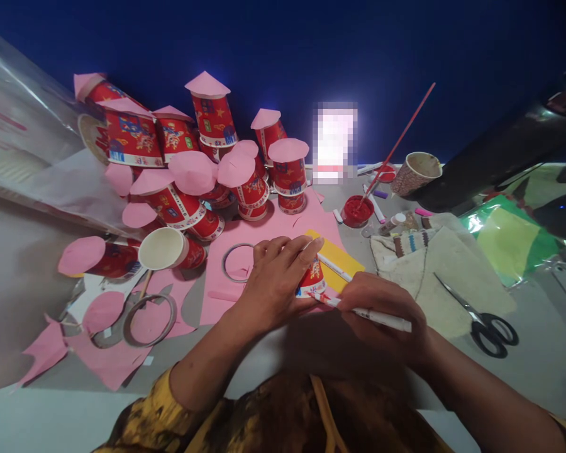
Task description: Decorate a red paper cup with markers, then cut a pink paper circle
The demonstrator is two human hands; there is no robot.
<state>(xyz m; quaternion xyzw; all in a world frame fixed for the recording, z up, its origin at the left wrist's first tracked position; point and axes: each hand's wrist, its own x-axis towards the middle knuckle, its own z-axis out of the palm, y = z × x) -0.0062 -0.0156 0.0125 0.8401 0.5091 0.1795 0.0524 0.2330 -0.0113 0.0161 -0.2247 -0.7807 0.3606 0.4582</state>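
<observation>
My left hand [279,277] is wrapped round a small red printed paper cup [316,275], which it steadies on the table. In my right hand [387,308] is a white marker pen [382,319], its red tip at the cup's pale rim band. Another white pen [336,268] lies beside the cup, over a yellow paper strip [351,257]. Pink paper [273,223] spreads under and behind my left hand. A grey tape ring [224,261] rests on that paper, partly hidden by my fingers.
Red cups with pink paper cones [210,119] stand clustered at the back left. A tape roll [128,324] lies among pink scraps at front left. To the right are a red paint pot [357,211] with a stick, a paper cup [415,173], a cloth [453,270] and black-handled scissors [494,333].
</observation>
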